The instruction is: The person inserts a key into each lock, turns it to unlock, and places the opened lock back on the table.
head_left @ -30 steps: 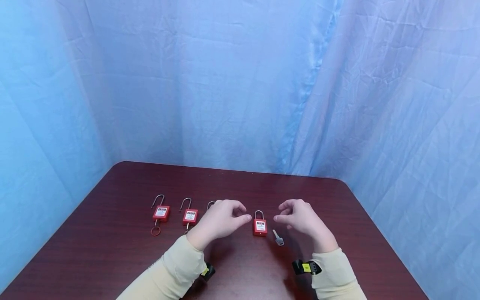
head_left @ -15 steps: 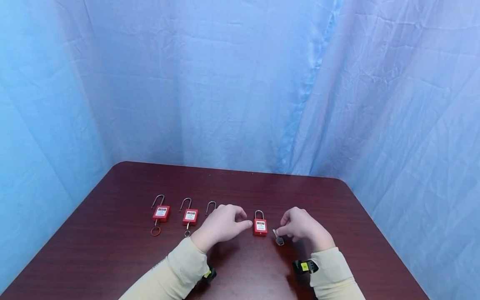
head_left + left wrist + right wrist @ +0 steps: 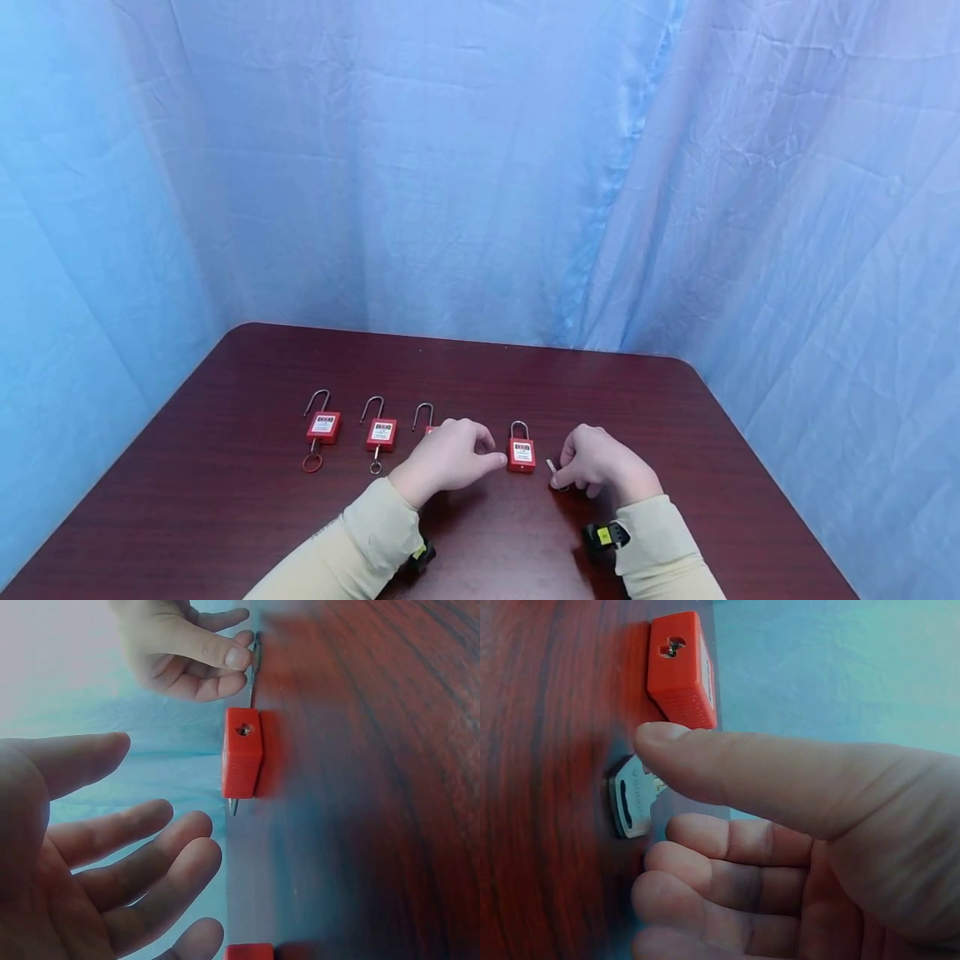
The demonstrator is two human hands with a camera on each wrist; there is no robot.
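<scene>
Four red padlocks lie in a row on the dark wooden table (image 3: 247, 500). My left hand (image 3: 450, 457) hovers with relaxed, spread fingers (image 3: 150, 855) just left of the rightmost padlock (image 3: 521, 452) (image 3: 242, 754) and holds nothing. It hides most of the third padlock (image 3: 429, 429). My right hand (image 3: 600, 462) (image 3: 180, 645) is down at the table to the right of that rightmost padlock (image 3: 681, 667). Its thumb (image 3: 727, 772) and curled fingers pinch a small silver key (image 3: 628, 804) (image 3: 552, 467) (image 3: 255, 656) that lies flat on the wood.
Two more padlocks (image 3: 323, 427) (image 3: 381, 434) lie further left, each with a key ring at its base. Blue cloth (image 3: 480, 167) hangs close behind and at both sides of the table. Both forearms wear cream sleeves with a wrist strap (image 3: 603, 535).
Both hands have come down and toward me. The right hand has dropped from the air onto the key and closed on it. The left hand has sunk beside the rightmost padlock.
</scene>
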